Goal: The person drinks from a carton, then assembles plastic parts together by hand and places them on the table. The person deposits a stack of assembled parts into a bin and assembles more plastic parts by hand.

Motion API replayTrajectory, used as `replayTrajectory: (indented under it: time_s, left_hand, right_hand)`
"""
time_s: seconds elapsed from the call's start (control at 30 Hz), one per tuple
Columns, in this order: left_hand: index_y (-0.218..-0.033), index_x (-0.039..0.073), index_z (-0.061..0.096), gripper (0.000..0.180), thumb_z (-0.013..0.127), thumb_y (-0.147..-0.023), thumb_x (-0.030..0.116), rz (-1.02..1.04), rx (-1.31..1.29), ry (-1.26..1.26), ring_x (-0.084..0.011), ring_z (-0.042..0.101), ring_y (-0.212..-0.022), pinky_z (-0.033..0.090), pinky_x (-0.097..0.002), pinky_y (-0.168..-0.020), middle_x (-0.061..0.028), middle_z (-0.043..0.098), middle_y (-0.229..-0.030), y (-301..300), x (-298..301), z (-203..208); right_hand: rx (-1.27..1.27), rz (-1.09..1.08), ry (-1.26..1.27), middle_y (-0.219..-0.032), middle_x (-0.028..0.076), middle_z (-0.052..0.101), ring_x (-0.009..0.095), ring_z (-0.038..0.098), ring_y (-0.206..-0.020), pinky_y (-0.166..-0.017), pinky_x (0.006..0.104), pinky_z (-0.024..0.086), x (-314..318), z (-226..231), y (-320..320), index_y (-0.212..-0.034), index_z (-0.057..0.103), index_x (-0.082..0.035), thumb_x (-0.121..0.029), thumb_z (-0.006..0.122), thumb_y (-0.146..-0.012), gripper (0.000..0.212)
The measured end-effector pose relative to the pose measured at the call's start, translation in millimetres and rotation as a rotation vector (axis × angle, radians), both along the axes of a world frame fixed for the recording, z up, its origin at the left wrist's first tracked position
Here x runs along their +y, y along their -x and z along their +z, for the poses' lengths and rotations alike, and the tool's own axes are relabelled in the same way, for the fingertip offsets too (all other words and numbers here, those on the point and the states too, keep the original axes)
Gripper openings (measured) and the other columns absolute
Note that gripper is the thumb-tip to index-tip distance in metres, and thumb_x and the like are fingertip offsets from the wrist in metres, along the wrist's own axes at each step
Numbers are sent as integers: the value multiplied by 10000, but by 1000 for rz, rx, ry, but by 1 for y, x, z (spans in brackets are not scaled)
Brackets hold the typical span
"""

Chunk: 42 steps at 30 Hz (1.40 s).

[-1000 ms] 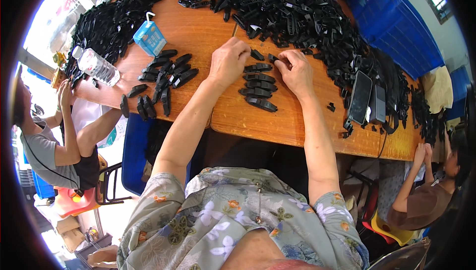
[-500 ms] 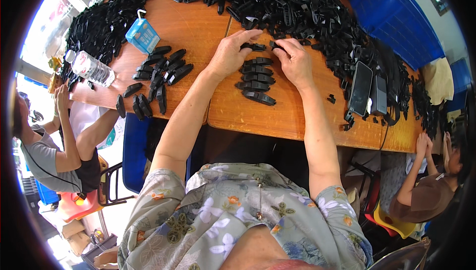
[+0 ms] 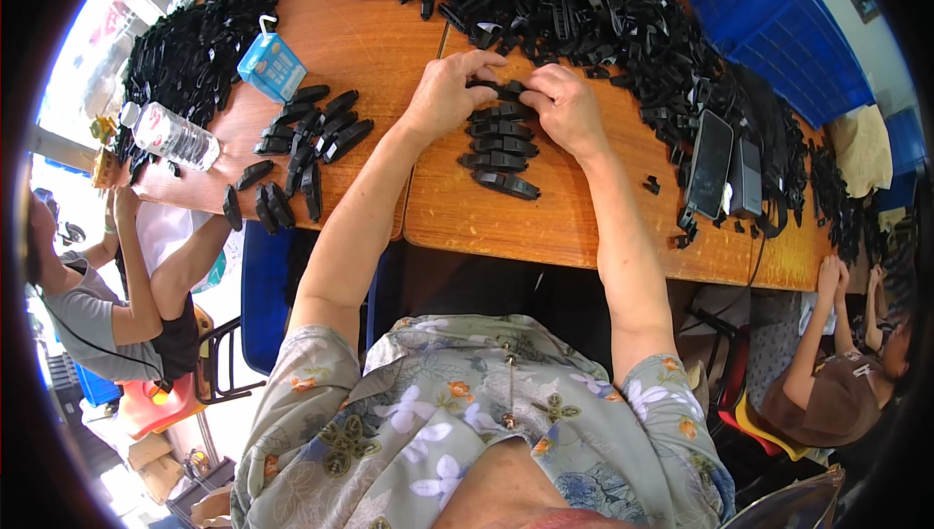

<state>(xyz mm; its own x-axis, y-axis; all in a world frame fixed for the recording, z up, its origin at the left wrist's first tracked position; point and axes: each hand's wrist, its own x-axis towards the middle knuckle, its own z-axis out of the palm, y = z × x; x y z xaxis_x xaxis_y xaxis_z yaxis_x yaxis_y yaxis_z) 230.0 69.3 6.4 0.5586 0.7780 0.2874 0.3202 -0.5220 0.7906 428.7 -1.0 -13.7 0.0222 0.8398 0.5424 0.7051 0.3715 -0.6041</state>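
A short column of curved black plastic parts (image 3: 502,146) lies in front of me on the wooden table. My left hand (image 3: 449,96) has its thumb and fingers closed around the left end of the farthest black part (image 3: 508,89). At that part's right end my right hand (image 3: 566,111) is pinched, and a tiny black piece seems to be between its fingertips. The fingers partly cover both pieces. Left of my left forearm, a loose cluster of similar black parts (image 3: 306,132) rests near the table edge.
A big heap of black parts (image 3: 574,4) spreads across the far side, beside a blue crate (image 3: 778,33). On the right lie a phone (image 3: 708,164) and a grey power bank (image 3: 746,177). A blue drink carton (image 3: 271,68) and water bottle (image 3: 171,135) are left. People sit at both sides.
My right hand has moved left, bringing its fingertips against the right end of the farthest part. My left hand still holds the other end.
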Motion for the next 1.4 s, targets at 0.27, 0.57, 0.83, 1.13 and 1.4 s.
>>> replayTrajectory:
  time_s: [0.27,0.57,0.83,1.13,1.4]
  left_hand:
    - [-1217,13,700,415,789,-811,4,-32,55,109,-196,726,-971,580,-332,-865,-123,772,-1057,2,0,2]
    - [-1317,49,681,351,649,-993,179,188,-128,188,-237,665,-1151,540,-373,-986,-126,694,-1317,3,32,-2]
    - [-1265,126,703,370,712,-898,167,320,210,-455,-332,515,-1303,390,-505,-1130,-85,666,-1341,-29,43,-11]
    - [-1200,140,730,345,703,-863,70,253,156,-387,-269,590,-1178,405,-429,-1044,-43,736,-1167,-8,13,-9]
    - [-1171,97,714,357,721,-816,60,356,227,-526,-274,600,-1119,393,-431,-1040,-61,724,-1030,-4,18,-9]
  right_hand:
    - [32,141,7,-911,96,722,288,673,-918,-811,392,533,1,1,-1,-894,770,-32,-103,775,-832,95]
    - [-475,-530,33,-1139,67,685,301,657,-1024,-803,431,587,-12,-4,-48,-1157,716,-82,-88,686,-909,250]
    - [-50,-182,-13,-1004,130,742,302,720,-868,-749,385,566,-8,-9,-22,-1087,747,-44,-148,749,-910,206]
    - [-210,-376,61,-967,86,701,298,706,-819,-720,396,563,-5,-10,-26,-1012,780,-97,-272,730,-955,191]
    - [-257,-269,-26,-991,43,710,267,712,-852,-734,385,569,-11,-4,-17,-1027,770,-91,-243,763,-907,194]
